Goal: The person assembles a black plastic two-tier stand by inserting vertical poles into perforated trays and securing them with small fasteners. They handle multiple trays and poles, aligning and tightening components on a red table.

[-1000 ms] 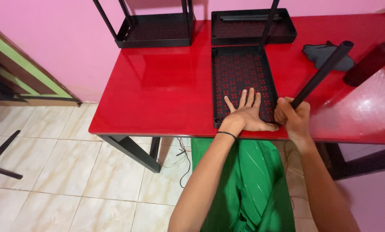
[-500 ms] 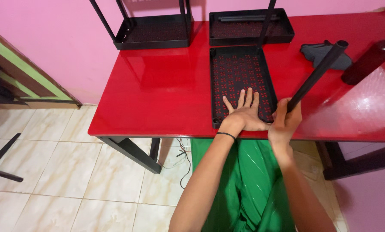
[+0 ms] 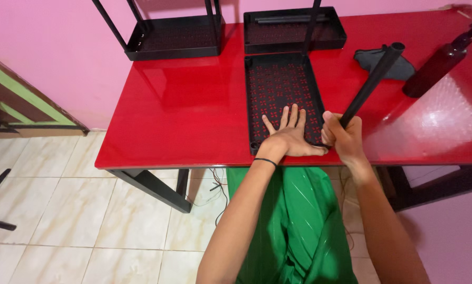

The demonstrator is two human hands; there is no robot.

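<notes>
— Where does the tray [image 3: 281, 89] lie from the hands?

— Straight ahead of the person on the red counter [image 3: 183, 110]. It is a black perforated tray, and its long axis runs away from the body, from the near edge of the counter toward the pink wall.

— And the left hand [image 3: 290, 138]?

— Flat on the near end of the tray, palm down, fingers spread and pointing away along that long axis. It presses; it grips nothing.

— The right hand [image 3: 342, 138]?

— Closed in a fist round the lower end of a black tube [image 3: 372, 84], just beside the left hand, at the tray's near right corner.

— Which way does the tube run?

— Up and away to the right, slanting from the fist over the counter. So it leans across the tray's axis rather than along it. Its open top end sits above a dark cloth [image 3: 404, 67].

— Does the tube's foot meet the tray corner?

— I cannot tell; the fist hides the joint. It looks very near or touching.

— Which hand is nearer the corner?

— The right, by a little. The left thumb reaches toward it.

— Anything else about?

— Two more black trays at the far side: one with upright posts on the left [image 3: 175, 37], another straight behind the worked tray [image 3: 294, 29], touching its far end. A dark bottle [image 3: 441, 66] lies at the far right.
</notes>
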